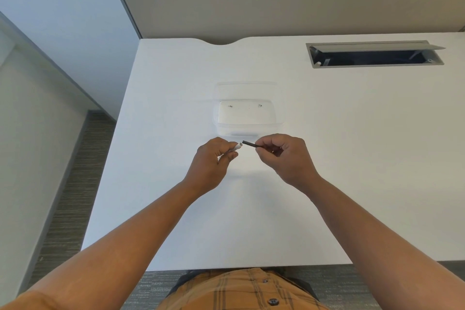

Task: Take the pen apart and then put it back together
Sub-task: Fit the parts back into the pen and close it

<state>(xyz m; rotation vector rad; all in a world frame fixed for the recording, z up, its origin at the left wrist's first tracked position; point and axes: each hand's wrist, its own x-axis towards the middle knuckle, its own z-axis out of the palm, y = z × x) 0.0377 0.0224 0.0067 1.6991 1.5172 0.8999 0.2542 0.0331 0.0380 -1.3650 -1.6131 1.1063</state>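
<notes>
The pen is in two pieces, held above the white table [251,221]. My left hand [211,163] grips the pale barrel [236,146], whose open end points right. My right hand [284,156] pinches a slim black part [249,144] between thumb and fingers. Its free end points left at the barrel's mouth. A small gap separates the two pieces, and most of each is hidden inside my fingers.
A clear plastic container [247,118] sits on the table just beyond my hands, with two tiny dark bits inside. A grey cable hatch [375,54] lies open at the far right. The table's left edge drops to carpet.
</notes>
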